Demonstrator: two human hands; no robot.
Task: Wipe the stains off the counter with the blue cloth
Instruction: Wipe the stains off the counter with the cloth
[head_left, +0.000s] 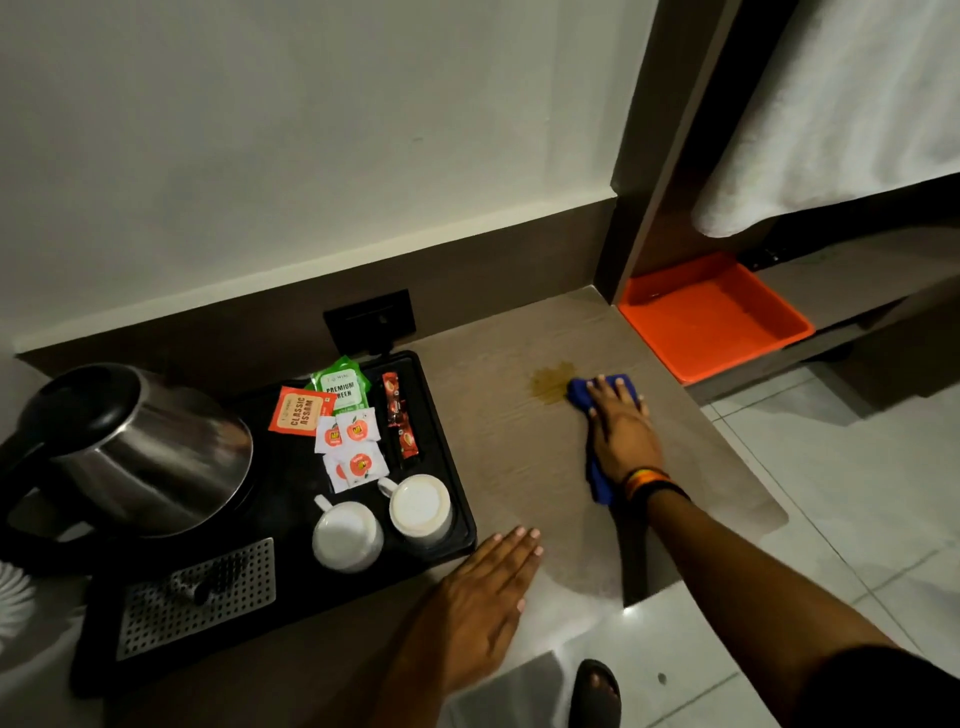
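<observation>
A brownish stain (551, 383) marks the grey-brown counter (509, 457) near its far right part. My right hand (621, 431) lies flat on the blue cloth (598, 480), pressing it to the counter just right of the stain; the cloth's front edge touches the stain. Blue fabric shows past my fingertips and along my wrist. My left hand (480, 608) rests palm down, fingers together, on the counter's near edge beside the black tray, holding nothing.
A black tray (457, 499) at left carries a steel kettle (150, 447), two upturned white cups (384, 519), tea sachets (337, 421) and a perforated metal plate (200, 597). A wall socket (370, 318) sits behind. An orange tray (714, 317) lies at the right.
</observation>
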